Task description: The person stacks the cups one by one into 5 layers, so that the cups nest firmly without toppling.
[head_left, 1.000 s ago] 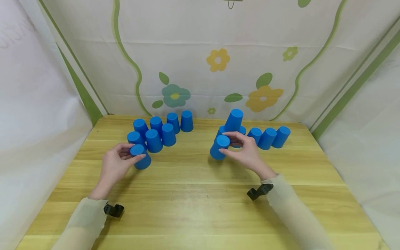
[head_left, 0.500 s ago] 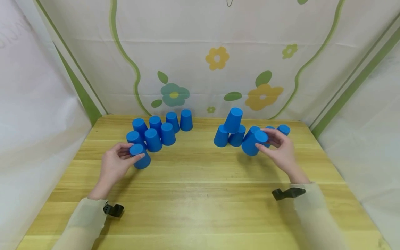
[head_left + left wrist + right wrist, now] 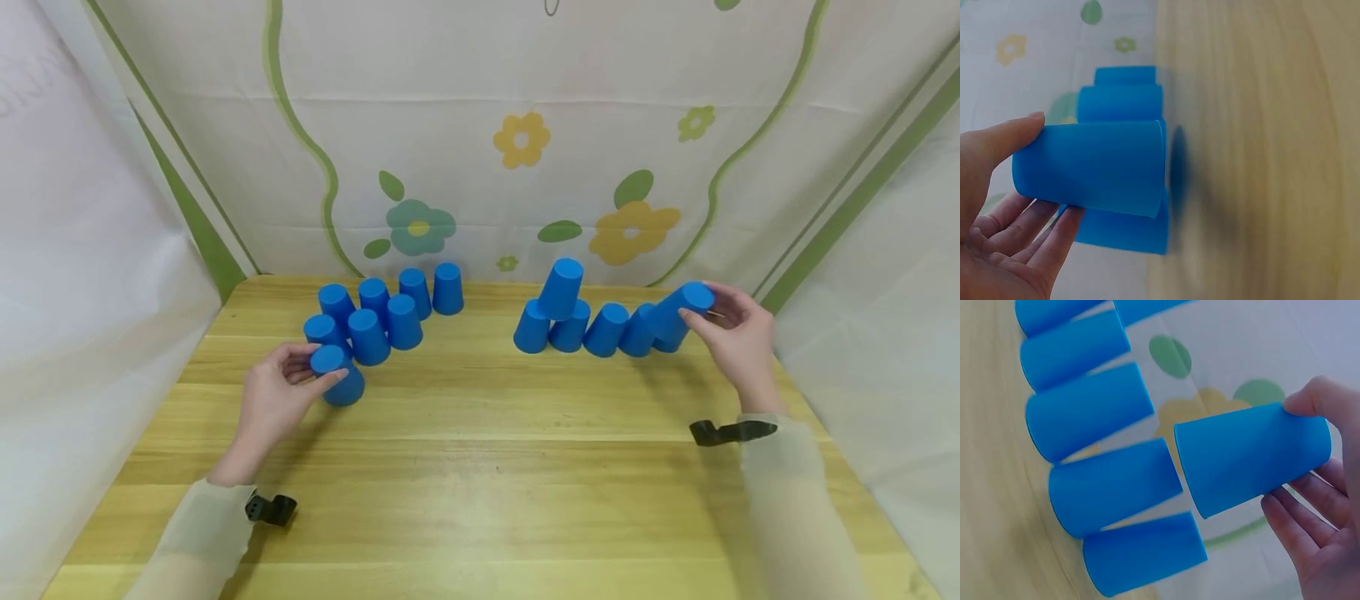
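My left hand (image 3: 279, 392) pinches an upside-down blue cup (image 3: 1091, 165) between thumb and fingers. That cup is held just in front of the left group of blue cups (image 3: 369, 337), a little off the tabletop in the left wrist view. Over at the right, my right hand (image 3: 738, 333) grips another blue cup (image 3: 1250, 456) near its narrow base. It hangs, mouth down, just above the last two cups of the right row (image 3: 1116, 487). One cup (image 3: 561, 289) stands on the two leftmost cups of that row.
The wooden table (image 3: 465, 483) stretches out in front of both groups of cups. Behind it hangs a white cloth (image 3: 450, 67) printed with flowers, and cloth walls close off both sides. A small dark wrist camera (image 3: 272, 509) sits on the left sleeve.
My right hand has carried its cup rightward along the row, from in front of the stacked cups to above the far right end. The left hand has stayed nearly still with its cup.
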